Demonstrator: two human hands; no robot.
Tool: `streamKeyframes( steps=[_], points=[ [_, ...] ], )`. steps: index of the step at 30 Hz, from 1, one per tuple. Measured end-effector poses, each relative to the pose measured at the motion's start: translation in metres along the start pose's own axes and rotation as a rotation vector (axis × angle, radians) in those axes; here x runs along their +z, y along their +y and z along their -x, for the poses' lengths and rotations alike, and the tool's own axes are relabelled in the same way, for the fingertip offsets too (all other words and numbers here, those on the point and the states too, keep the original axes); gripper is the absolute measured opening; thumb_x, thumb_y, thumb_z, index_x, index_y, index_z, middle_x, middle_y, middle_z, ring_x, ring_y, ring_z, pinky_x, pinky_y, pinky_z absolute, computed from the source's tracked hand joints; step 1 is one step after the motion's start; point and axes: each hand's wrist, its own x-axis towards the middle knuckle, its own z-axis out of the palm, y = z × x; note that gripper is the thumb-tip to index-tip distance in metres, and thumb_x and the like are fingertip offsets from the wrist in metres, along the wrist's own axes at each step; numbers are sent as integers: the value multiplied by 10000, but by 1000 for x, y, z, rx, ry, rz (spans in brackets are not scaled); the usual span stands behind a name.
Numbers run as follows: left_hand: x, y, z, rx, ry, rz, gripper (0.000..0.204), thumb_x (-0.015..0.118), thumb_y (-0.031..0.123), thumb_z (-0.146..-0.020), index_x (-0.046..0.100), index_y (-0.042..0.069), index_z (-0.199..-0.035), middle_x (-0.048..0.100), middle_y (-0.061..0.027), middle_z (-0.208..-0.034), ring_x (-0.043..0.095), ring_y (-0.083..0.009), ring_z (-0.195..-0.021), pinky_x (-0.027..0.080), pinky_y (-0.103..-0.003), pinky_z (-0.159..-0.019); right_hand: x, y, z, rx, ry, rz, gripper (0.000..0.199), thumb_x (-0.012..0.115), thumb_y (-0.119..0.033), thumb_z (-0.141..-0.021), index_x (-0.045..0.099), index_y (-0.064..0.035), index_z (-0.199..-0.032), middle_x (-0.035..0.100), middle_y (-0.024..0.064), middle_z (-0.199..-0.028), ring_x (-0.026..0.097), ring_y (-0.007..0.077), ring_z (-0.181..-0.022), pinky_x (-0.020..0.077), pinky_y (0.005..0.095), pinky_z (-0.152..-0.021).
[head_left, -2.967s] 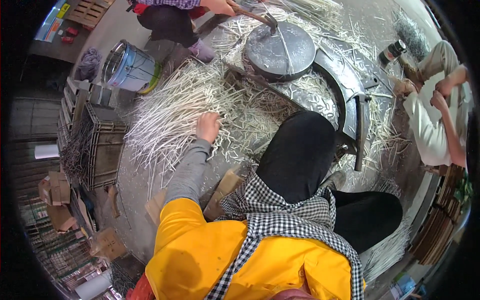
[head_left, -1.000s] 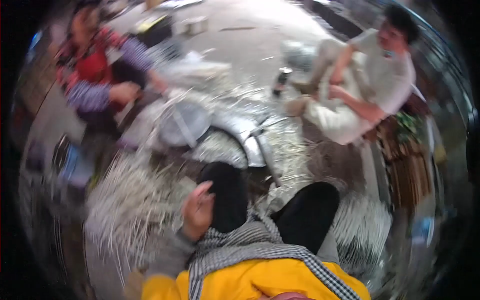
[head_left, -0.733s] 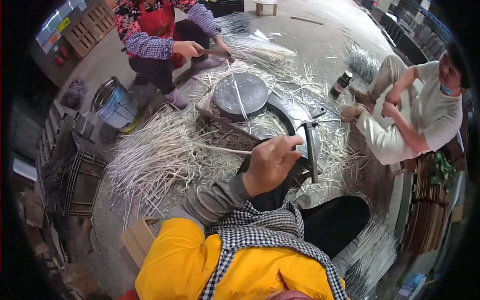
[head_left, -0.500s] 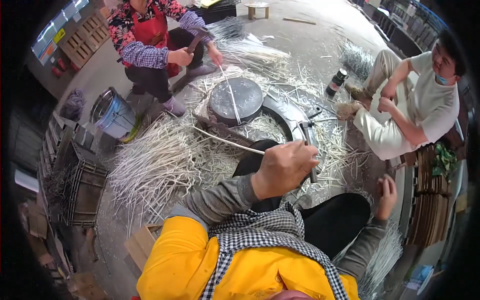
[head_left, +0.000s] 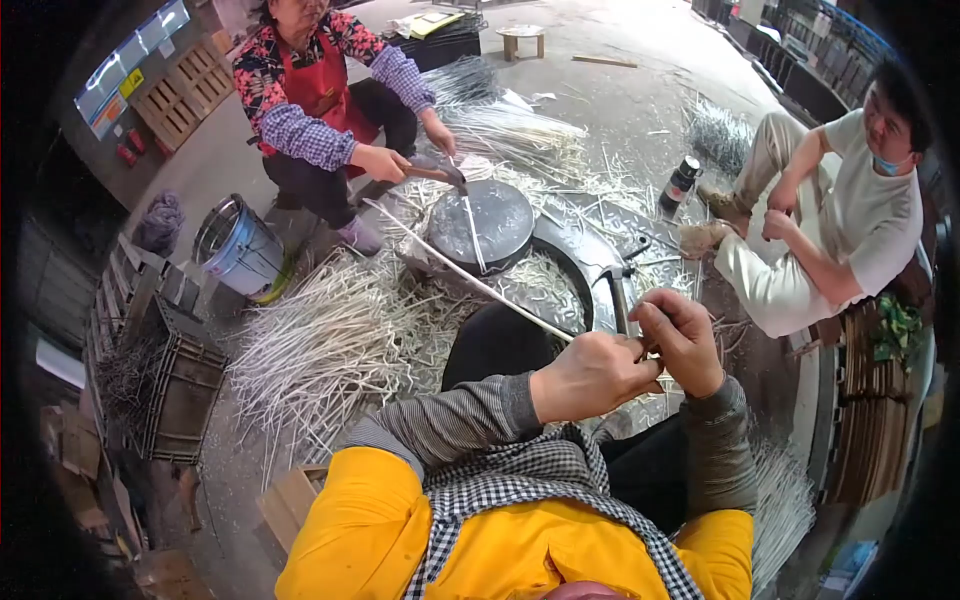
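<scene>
My left hand [head_left: 592,378] is closed around a long pale rod [head_left: 470,278], which slants up and away to the left past the round block. Right beside it, my right hand [head_left: 686,343] pinches at the fingertips of the left; what lies between its fingers is too small to make out. Beyond my hands a hammer [head_left: 620,298] rests on a curved grey metal ring [head_left: 590,255]. A round dark block [head_left: 482,225] stands within the ring's open side, and a pale strip [head_left: 472,232] lies across it.
A co-worker opposite holds a hammer [head_left: 436,173] over the block. Heaped pale rods [head_left: 315,345] lie at left, beside a blue-white bucket [head_left: 240,250]. Another person sits at right near a dark flask [head_left: 680,183]. Stacked brown sheets [head_left: 868,430] and grey wires [head_left: 780,510] flank my right side.
My right hand has come up from the lower right to meet my left. The rod has swung to a steeper slant. The co-worker's hammer has dropped from raised to the strip on the block.
</scene>
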Motion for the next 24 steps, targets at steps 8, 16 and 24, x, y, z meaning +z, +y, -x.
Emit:
streamKeyframes(
  steps=[8, 16, 24],
  points=[
    [8, -12, -13, -4, 96, 191, 288, 672, 146, -807, 559, 85, -1064, 553, -68, -760, 582, -261, -685, 469, -374, -608, -29, 1, -15, -41, 106, -59, 145, 560, -127, -942, 631, -2, -930, 514, -47, -664, 427, 15, -582, 324, 189, -502],
    [-9, -39, 4, -178, 103, 7, 229, 651, 131, -830, 582, 65, -1038, 562, -87, -754, 569, -273, -659, 441, -378, -592, -80, 30, -31, 50, 151, -324, 168, 530, -138, -961, 627, 0, -962, 457, -59, -620, 359, 20, -479, 279, 195, -427],
    [-31, -45, 38, -355, 113, -127, 131, 646, 160, -847, 618, 37, -885, 558, -102, -699, 566, -288, -634, 436, -373, -578, -121, 75, -41, 100, 113, -937, 196, 476, -148, -989, 555, 7, -1078, 335, -58, -569, 282, 38, -431, 236, 191, -371]
  ],
)
